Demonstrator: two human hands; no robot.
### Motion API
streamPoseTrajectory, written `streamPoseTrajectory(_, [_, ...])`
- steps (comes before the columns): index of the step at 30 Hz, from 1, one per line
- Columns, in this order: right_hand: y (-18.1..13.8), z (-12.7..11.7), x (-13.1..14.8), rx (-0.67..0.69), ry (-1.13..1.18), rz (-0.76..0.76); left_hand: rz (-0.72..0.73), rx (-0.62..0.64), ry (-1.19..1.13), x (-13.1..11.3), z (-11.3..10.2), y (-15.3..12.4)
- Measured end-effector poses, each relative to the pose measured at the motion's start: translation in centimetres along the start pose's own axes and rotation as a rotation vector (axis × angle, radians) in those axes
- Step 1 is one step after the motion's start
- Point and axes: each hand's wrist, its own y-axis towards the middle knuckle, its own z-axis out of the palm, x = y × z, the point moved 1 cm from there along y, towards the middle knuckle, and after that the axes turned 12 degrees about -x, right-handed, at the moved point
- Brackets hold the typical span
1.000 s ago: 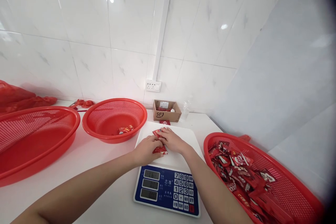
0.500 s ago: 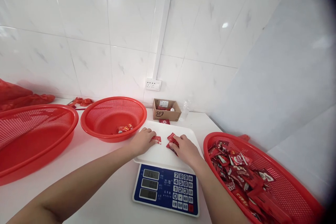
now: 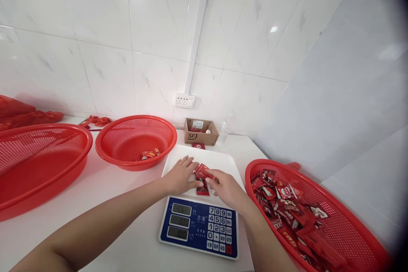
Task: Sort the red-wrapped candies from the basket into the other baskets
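Both hands are over the white pan of a digital scale with a blue keypad panel. My right hand pinches a small red snack packet between thumb and fingers. On the left side of the pan, my left hand has its fingers spread, fingertips and thumb against the left edge of the little group of packets. Another red packet with dark print lies on the pan between the hands. How many packets overlap there I cannot tell.
A red basket heaped with red packets stands at right. Left of the scale, a red basket holds a few packets; a larger red basket is further left. Behind are a cardboard box, a clear plastic bottle and a tiled wall.
My hands have come closer together. My left hand has moved right and spread its fingers; the packets that lay apart under each hand are now together mid-pan.
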Motion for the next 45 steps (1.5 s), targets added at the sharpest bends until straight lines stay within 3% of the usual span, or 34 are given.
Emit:
streamPoseTrajectory(4, [0.5, 0.5, -1.4, -0.049, -0.098, 0.028, -0.013, 0.052, 0.017, -1.1, 0.3, -0.4])
streamPoseTrajectory(9, [0.2, 1.0, -2.1, 0.003, -0.142, 0.013, 0.004, 0.106, 0.007, -1.0, 0.6, -0.4])
streamPoseTrajectory(20, [-1.2, 0.8, 0.4, 0.033, -0.029, -0.064, 0.02, 0.128, 0.011, -1.0, -0.7, -1.1])
streamPoseTrajectory(26, [2.0, 1.9, 0.0, -0.028, -0.072, -0.108, 0.062, 0.144, -0.003, -1.1, -0.1, -1.6])
streamPoseTrajectory(35, [8.1, 4.7, 0.8, 0.196, -0.015, -0.357, 0.138, 0.124, -0.049, -0.9, -1.0, -2.0])
streamPoseTrajectory(45, [6.7, 4.7, -0.6, 0.099, -0.125, -0.311, 0.147, 0.137, -0.044, 0.0, -1.1, -1.9])
